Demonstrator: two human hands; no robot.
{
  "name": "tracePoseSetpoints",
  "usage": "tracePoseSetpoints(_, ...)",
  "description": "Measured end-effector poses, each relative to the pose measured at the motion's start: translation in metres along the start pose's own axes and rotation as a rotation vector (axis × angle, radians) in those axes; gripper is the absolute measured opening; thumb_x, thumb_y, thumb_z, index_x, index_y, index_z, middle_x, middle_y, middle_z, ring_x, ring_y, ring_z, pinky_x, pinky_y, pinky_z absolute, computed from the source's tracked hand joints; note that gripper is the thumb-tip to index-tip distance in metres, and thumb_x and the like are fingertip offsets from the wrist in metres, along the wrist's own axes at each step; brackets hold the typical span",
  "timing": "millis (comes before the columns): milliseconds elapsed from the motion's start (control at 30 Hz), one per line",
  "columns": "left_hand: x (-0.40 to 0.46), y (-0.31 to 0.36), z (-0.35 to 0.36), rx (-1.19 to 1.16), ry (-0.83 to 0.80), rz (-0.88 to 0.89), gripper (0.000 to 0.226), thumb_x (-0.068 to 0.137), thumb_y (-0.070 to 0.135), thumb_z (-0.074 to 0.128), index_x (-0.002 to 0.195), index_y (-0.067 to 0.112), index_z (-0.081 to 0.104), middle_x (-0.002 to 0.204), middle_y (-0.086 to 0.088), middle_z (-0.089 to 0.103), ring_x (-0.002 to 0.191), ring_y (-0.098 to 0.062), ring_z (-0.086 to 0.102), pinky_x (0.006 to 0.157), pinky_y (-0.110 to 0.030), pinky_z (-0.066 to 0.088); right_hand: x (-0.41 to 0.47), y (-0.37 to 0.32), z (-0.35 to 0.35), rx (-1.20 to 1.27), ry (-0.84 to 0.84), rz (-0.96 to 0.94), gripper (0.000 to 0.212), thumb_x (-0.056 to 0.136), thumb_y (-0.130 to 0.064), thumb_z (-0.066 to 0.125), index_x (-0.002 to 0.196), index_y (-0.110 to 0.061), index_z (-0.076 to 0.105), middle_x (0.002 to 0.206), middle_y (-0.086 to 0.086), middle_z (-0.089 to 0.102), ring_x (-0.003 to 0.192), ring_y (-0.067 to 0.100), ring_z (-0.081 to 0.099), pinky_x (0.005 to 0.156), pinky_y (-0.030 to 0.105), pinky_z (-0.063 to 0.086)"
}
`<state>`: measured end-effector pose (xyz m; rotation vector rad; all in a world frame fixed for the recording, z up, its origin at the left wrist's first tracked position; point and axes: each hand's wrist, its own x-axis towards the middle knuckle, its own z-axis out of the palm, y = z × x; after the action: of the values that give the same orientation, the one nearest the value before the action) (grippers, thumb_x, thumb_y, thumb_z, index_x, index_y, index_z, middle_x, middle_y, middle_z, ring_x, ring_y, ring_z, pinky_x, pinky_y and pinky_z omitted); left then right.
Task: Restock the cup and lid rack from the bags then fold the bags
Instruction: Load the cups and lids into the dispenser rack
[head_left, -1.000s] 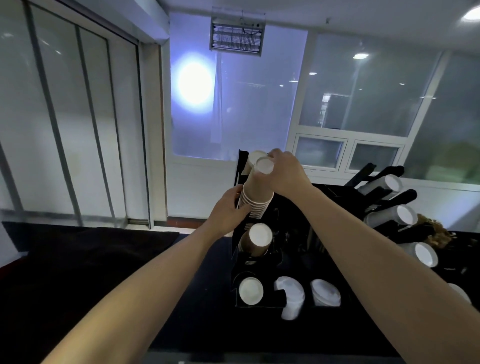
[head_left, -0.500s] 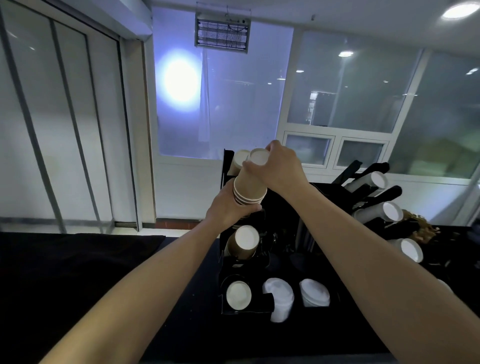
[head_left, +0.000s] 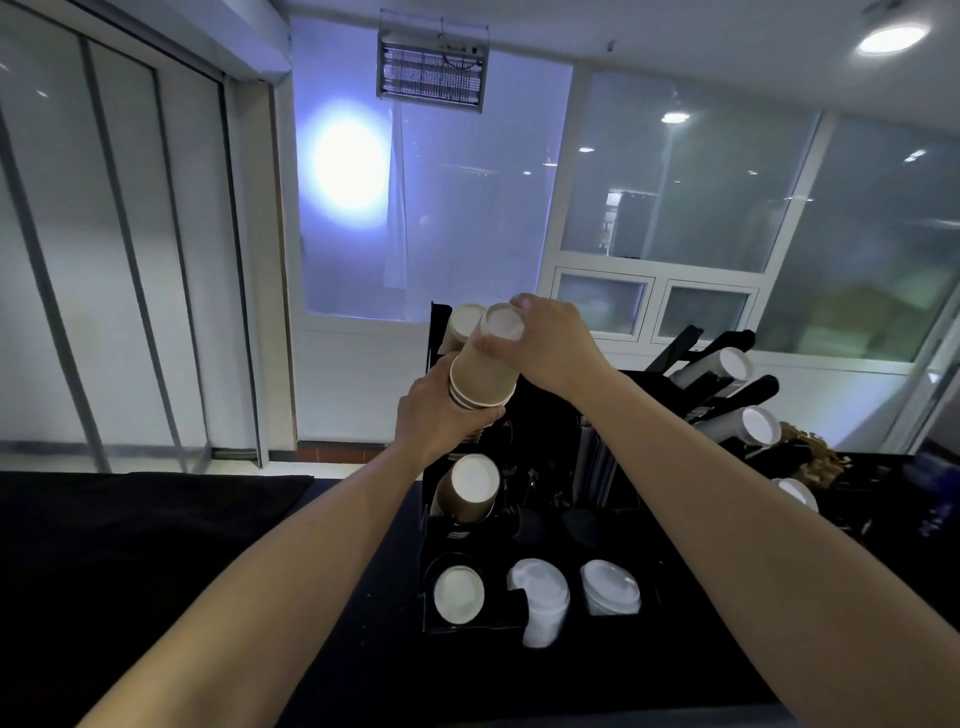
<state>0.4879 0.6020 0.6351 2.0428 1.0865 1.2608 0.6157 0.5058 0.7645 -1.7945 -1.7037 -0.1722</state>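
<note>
A dark surface (head_left: 156, 545) under frosted windows carries the black cup and lid rack (head_left: 519, 621). Your right hand (head_left: 553, 345) grasps the paper cup stack (head_left: 485, 366) by its top, and your left hand (head_left: 434, 415) grips its bottom at an upper rack slot. You look to be mid-restock; next, seat the stack squarely and let go.

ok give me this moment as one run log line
step: loading brown cup stack into rack top slot | left hand: grips stack's lower end | right hand: holds its top end | lids: in bottom row
</note>
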Motion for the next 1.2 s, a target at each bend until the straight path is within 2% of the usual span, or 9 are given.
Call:
tracePoseSetpoints(133,0.000,0.002,0.001,0.025,0.017,-0.022,0.079,0.053,0.071,0.080,0.122,0.051,0.046,0.102,0.021,0.068,0.098,-0.010,0.065,0.087,-0.044,0.055,0.000,0.004,-0.004,-0.006,-0.049,-0.034,0.057,0.084,-0.058,0.070,0.121,-0.016,0.060,0.107,0.004,0.065,0.100,0.022,0.060,0.083,0.034,0.051)
tracePoseSetpoints(433,0.001,0.003,0.003,0.117,0.019,0.003,0.081,0.053,0.078,0.074,0.124,0.051,0.044,0.105,0.024,0.066,0.105,-0.014,0.063,0.096,-0.049,0.048,0.000,0.020,-0.005,0.001,-0.037,-0.096,0.042,0.085,-0.056,0.071,0.104,-0.022,0.057,0.091,-0.005,0.057,0.084,0.015,0.053,0.059,0.016,0.032)
tracePoseSetpoints(533,0.000,0.003,0.003,0.127,0.019,0.001,0.080,0.053,0.079,0.074,0.123,0.052,0.044,0.104,0.026,0.065,0.105,-0.012,0.062,0.096,-0.049,0.048,0.001,0.022,-0.005,-0.002,-0.041,-0.114,0.050,0.085,-0.056,0.071,0.116,-0.019,0.061,0.095,-0.006,0.058,0.086,0.014,0.053,0.060,0.015,0.033)
tracePoseSetpoints(633,0.001,0.002,0.004,0.131,0.039,0.013,0.082,0.053,0.079,0.074,0.123,0.051,0.044,0.110,0.023,0.065,0.108,-0.013,0.062,0.095,-0.050,0.048,0.001,0.025,-0.001,0.068,-0.015,-0.101,0.052,0.080,-0.057,0.075,0.116,-0.023,0.059,0.098,-0.008,0.060,0.089,0.013,0.055,0.063,0.018,0.037)
tracePoseSetpoints(800,0.003,-0.001,0.005,0.060,-0.013,0.027,0.087,0.055,0.076,0.076,0.129,0.066,0.031,0.104,0.035,0.055,0.115,-0.014,0.051,0.095,-0.043,0.041,-0.005,0.024,0.012,0.454,-0.077,0.083,0.074,0.069,-0.057,0.083,0.128,-0.038,0.042,0.110,-0.017,0.056,0.096,-0.001,0.056,0.068,0.020,0.046)
tracePoseSetpoints(867,0.003,-0.002,0.004,0.049,-0.037,0.029,0.087,0.056,0.075,0.076,0.124,0.079,0.021,0.100,0.042,0.048,0.112,-0.011,0.042,0.092,-0.038,0.034,-0.006,0.023,0.022,0.560,-0.026,0.105,0.071,0.071,-0.051,0.085,0.127,-0.039,0.044,0.114,-0.018,0.058,0.102,0.000,0.058,0.074,0.021,0.050)
tracePoseSetpoints(967,0.006,-0.002,0.002,0.069,-0.047,0.016,0.085,0.053,0.079,0.076,0.115,0.082,0.018,0.098,0.043,0.049,0.110,-0.009,0.042,0.093,-0.038,0.032,-0.004,0.018,0.036,0.603,0.109,0.158,0.063,0.069,-0.050,0.085,0.119,-0.039,0.049,0.108,-0.021,0.060,0.095,-0.007,0.058,0.065,0.013,0.045)
tracePoseSetpoints(1067,0.008,-0.002,0.000,0.088,-0.055,0.003,0.083,0.051,0.083,0.074,0.118,0.077,0.024,0.101,0.041,0.052,0.115,-0.010,0.048,0.097,-0.038,0.033,-0.001,0.011,0.046,0.590,0.207,0.179,0.058,0.068,-0.050,0.084,0.114,-0.039,0.050,0.103,-0.019,0.062,0.091,-0.008,0.057,0.064,0.013,0.043)
tracePoseSetpoints(1200,0.005,-0.002,-0.002,0.106,-0.059,-0.018,0.088,0.052,0.081,0.071,0.126,0.060,0.030,0.099,0.037,0.052,0.118,-0.013,0.054,0.104,-0.044,0.037,0.000,0.004,0.057,0.573,0.246,0.172,0.057,0.068,-0.049,0.082,0.114,-0.038,0.049,0.095,-0.023,0.058,0.088,-0.002,0.059,0.066,0.013,0.043)
